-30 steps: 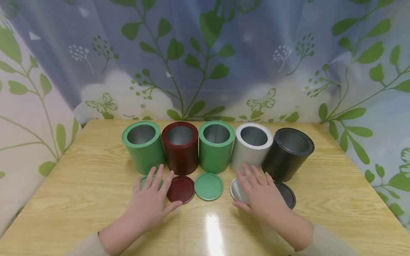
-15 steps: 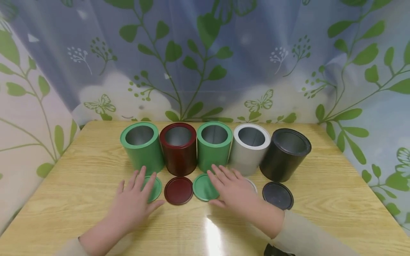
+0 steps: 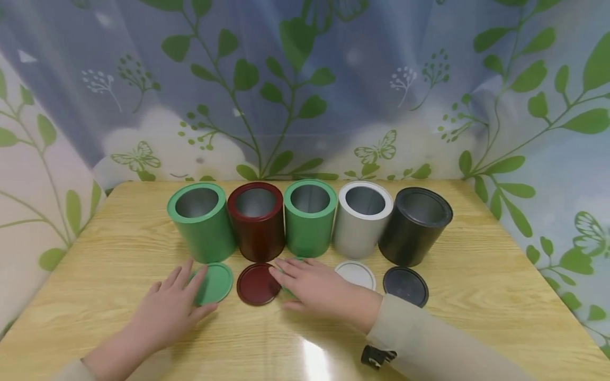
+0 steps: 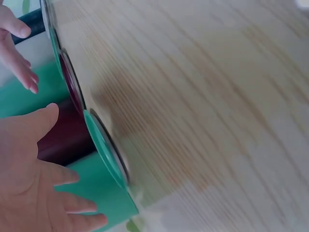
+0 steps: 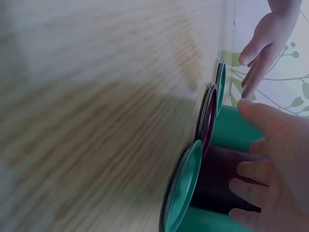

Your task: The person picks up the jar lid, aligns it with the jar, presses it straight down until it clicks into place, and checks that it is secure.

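Note:
Five open cans stand in a row: a green can (image 3: pixel 207 233), a dark red can (image 3: pixel 259 233), another green can (image 3: pixel 310 230), a white can (image 3: pixel 359 233) and a black can (image 3: pixel 412 235). Before them lie round lids: a green lid (image 3: pixel 219 283), a dark red lid (image 3: pixel 254 286), a white lid (image 3: pixel 359 272) and a black lid (image 3: pixel 405 286). My left hand (image 3: pixel 167 304), fingers spread, hovers beside the left green lid, covering its edge. My right hand (image 3: pixel 316 288), fingers extended, hovers over the middle green lid (image 5: pixel 186 188), which it mostly hides in the head view.
A wooden table (image 3: pixel 267 349) bears everything. A leaf-patterned curtain (image 3: pixel 305 121) hangs behind its back edge and at both sides. Under the right sleeve (image 3: pixel 419 333) a small black object (image 3: pixel 376 357) shows.
My right hand has moved left from above the white lid to the middle green lid. My left hand has shifted left and slightly nearer. The cans and lids keep their arrangement.

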Tool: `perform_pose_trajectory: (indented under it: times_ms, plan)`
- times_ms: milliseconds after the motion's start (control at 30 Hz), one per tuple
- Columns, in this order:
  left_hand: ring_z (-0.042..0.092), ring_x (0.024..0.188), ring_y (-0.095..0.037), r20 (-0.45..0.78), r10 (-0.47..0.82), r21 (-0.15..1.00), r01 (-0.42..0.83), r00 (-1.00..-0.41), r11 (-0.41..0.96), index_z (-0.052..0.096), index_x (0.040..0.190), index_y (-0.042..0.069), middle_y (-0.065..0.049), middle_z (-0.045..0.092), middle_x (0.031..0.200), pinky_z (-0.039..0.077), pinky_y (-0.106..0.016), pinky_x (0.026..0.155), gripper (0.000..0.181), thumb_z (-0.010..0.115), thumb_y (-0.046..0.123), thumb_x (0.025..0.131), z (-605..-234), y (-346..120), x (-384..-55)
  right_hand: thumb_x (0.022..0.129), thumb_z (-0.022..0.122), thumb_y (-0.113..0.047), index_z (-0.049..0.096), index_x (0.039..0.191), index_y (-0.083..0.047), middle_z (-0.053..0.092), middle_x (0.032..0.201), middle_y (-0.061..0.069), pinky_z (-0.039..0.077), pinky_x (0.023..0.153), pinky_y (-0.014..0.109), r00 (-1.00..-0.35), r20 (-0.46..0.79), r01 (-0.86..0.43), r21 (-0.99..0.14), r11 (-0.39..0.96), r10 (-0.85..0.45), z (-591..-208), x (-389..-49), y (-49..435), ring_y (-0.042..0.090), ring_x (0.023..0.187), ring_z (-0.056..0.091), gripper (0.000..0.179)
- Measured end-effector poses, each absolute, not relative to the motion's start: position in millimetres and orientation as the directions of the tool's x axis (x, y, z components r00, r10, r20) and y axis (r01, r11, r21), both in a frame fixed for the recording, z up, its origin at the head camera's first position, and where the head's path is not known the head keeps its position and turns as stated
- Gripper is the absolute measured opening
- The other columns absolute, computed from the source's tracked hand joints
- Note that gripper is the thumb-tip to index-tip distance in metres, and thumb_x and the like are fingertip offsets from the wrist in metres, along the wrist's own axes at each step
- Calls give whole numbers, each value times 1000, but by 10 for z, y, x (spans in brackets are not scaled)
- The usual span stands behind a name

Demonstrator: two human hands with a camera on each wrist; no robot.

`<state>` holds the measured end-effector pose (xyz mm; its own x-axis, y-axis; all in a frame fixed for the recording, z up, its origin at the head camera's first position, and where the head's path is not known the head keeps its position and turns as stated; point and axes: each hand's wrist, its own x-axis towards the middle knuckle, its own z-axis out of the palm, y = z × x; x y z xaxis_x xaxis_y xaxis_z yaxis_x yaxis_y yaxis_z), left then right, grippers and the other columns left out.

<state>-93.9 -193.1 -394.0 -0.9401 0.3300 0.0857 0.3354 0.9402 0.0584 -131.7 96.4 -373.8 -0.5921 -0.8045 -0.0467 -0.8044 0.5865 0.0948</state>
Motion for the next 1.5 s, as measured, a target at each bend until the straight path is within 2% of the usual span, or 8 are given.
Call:
perform_pose_trajectory:
  times_ms: [200, 533, 767, 1233, 1500]
  plan:
    - [42, 120, -48, 45, 343, 93, 346, -938, 934, 45, 136, 2, -31, 36, 138, 38, -65, 84, 74, 62, 51, 84, -3951, -1959, -962, 92, 52, -47, 33, 146, -14, 30, 150, 6, 35, 103, 42, -569, -122, -821, 19, 571, -814, -3710, -1361, 755, 21, 133, 33, 66]
    - [41, 116, -54, -8, 354, 135, 349, -935, 927, 44, 136, -2, -37, 33, 136, 44, -62, 79, 77, 66, 48, 81, -3971, -1958, -1060, 94, 47, -49, 32, 146, -16, 32, 149, 4, 35, 103, 37, -530, -162, -844, 9, 536, -832, -3699, -1512, 380, 17, 134, 32, 64]
    - [41, 118, -52, -31, 358, 201, 346, -933, 917, 42, 137, -3, -38, 30, 138, 44, -60, 81, 77, 68, 44, 81, -3990, -1981, -1085, 95, 47, -47, 31, 147, -17, 31, 149, 2, 36, 102, 35, -546, -130, -835, 0, 550, -828, -3733, -1620, 200, 14, 132, 34, 62]
    - [46, 113, -52, -76, 387, 214, 364, -919, 907, 45, 134, -4, -40, 31, 135, 47, -58, 76, 78, 71, 44, 79, -4011, -2012, -1159, 94, 45, -51, 28, 148, -22, 23, 152, -1, 34, 103, 29, -567, -254, -819, 69, 569, -784, -3828, -1654, -75, 11, 136, 27, 64]
    - [49, 109, -52, -117, 404, 202, 377, -907, 904, 49, 132, -3, -40, 36, 131, 47, -57, 77, 74, 73, 41, 78, -3980, -1991, -1173, 92, 47, -53, 26, 148, -27, 21, 153, -2, 33, 103, 30, -607, -293, -786, 83, 612, -739, -3882, -1658, -193, 12, 136, 27, 65]
